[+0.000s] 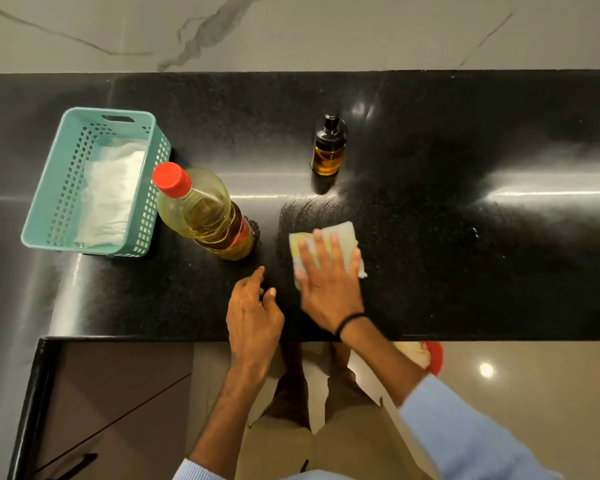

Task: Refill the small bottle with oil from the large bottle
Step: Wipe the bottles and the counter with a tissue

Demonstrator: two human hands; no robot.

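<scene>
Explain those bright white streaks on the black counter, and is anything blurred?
Head view: the streaks are glare, light mirrored in the polished counter, strongest at right; a lamp's reflection also glints on the floor. The right hand pressing the cloth and its blue sleeve look motion-smeared, while the small bottle and large bottle are sharp.

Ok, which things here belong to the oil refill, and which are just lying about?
Job: large clear plastic bottle, red cap; small amber glass bottle, black pump; pale cloth under right hand.
Lying about: teal plastic basket holding white cloth.
</scene>
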